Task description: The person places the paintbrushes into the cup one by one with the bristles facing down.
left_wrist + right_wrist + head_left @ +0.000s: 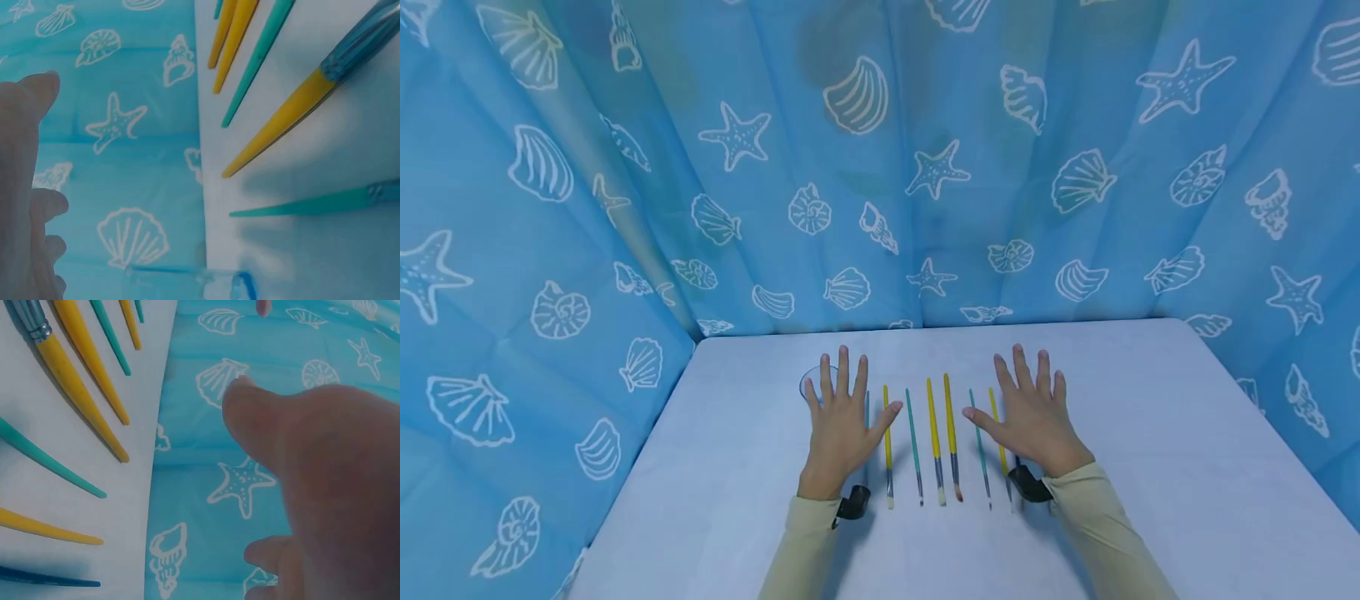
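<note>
left hand [838,421] and right hand [1036,412] flat on desk [1150,467], fingers [842,367] spread straight, flanking row of paintbrushes [934,437]

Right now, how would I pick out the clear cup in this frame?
Start at the white table and its row of paintbrushes. Go to the left hand, flat at the row's left end. The clear cup peeks out beyond its fingertips: round, see-through and blue-rimmed, unlike the thin yellow and teal brushes.

The person wears long, pale beige sleeves [1093,521] reaching the wrists. A small black camera mount [852,504] sits strapped at each wrist, beside the cuff; both hands are bare.
</note>
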Demonstrator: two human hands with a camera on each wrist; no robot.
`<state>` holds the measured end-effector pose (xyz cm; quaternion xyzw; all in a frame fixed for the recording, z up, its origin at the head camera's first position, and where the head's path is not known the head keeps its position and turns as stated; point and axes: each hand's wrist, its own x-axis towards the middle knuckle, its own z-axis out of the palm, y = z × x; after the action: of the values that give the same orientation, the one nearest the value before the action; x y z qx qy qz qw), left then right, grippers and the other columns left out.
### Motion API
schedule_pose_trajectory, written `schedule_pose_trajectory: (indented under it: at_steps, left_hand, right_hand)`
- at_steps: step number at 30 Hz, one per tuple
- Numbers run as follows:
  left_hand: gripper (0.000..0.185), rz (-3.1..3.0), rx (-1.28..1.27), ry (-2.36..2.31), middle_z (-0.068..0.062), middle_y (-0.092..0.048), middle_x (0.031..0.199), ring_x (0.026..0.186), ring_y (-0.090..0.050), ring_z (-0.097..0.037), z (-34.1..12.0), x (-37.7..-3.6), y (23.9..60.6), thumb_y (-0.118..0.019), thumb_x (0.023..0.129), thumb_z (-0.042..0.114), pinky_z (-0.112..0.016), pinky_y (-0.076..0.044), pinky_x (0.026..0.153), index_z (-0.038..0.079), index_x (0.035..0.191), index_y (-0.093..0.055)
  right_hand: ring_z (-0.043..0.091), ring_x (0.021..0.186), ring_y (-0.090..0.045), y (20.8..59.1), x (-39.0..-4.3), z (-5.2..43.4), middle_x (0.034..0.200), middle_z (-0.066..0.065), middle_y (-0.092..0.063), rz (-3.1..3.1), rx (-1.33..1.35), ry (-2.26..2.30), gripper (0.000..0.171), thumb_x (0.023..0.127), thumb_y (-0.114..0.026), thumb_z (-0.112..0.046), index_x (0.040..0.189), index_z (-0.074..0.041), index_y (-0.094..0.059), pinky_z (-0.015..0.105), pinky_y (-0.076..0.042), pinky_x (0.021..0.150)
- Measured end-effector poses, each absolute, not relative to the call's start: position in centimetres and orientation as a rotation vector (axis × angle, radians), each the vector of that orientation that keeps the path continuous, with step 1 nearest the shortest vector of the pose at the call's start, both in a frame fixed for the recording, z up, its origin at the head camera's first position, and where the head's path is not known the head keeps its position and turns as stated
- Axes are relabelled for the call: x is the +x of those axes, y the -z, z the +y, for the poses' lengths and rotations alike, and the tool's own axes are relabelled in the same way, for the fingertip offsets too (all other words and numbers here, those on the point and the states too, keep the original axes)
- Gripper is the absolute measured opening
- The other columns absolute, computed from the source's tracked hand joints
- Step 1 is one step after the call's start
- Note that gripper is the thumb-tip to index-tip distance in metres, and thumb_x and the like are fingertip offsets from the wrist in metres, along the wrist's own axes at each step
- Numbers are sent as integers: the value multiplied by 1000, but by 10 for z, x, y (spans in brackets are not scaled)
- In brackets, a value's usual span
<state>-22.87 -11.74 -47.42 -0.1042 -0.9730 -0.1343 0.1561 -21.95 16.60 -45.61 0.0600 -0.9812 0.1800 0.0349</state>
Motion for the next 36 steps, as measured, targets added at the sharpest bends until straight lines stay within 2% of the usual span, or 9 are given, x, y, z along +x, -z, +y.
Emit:
schedule_pose_trajectory:
  at_steps: [8,11,15,19,22,27,32,36]
  left_hand:
    - [95,-2740,-257,622,-17,-10,175,162,-5,-45,-141,-234,462,-63,95,60,-76,-10,126,8,165,-24]
    - [97,-2700,-191,789,-19,-14,174,161,-11,-45,-154,-235,459,-71,93,52,-73,-17,128,5,164,-25]
    - [100,-2648,-55,1001,-20,-18,173,160,-18,-43,-169,-237,459,-78,90,45,-66,-29,126,5,164,-23]
    - [104,-2610,49,1156,-22,-19,172,159,-21,-43,-183,-239,466,-79,89,46,-63,-30,127,4,164,-22]
    - [105,-2592,98,1252,-23,-22,171,158,-24,-42,-192,-241,473,-80,88,48,-62,-30,128,3,164,-22]
    - [104,-2553,151,1370,-25,-31,167,154,-33,-43,-195,-244,483,-83,86,46,-62,-36,124,1,162,-27]
    - [104,-2560,200,1443,-24,-38,164,152,-40,-40,-193,-249,488,-84,84,46,-58,-40,123,0,160,-31]
    - [101,-2582,224,1487,-24,-42,162,151,-43,-39,-193,-251,490,-85,84,42,-53,-41,123,-1,159,-33]
  right_hand:
    - [60,156,4,444,-221,177,171,31,-7,-2981,159,-641,102,94,-62,-64,164,-2,-21,82,-3,122]
    - [60,154,-9,441,-224,186,169,33,-14,-2945,133,-695,99,96,-60,-63,163,0,-23,83,-15,120]
    - [59,150,-25,438,-227,200,165,36,-24,-2882,92,-818,90,100,-61,-53,160,5,-27,81,-28,116]
    - [58,146,-33,437,-227,213,159,39,-32,-2844,0,-971,83,103,-59,-43,158,9,-26,76,-34,116]
    - [58,140,-41,438,-227,220,155,40,-37,-2872,-94,-1038,83,104,-56,-44,158,10,-24,74,-41,112]
    - [55,131,-50,441,-229,230,148,39,-43,-2949,-234,-1061,80,104,-54,-44,157,9,-26,68,-52,103]
    - [50,117,-57,446,-230,238,139,38,-51,-2995,-285,-1054,72,104,-55,-40,152,10,-34,62,-57,92]
    - [48,111,-58,450,-231,240,136,38,-53,-3044,-301,-1053,71,103,-55,-38,150,11,-37,59,-57,89]
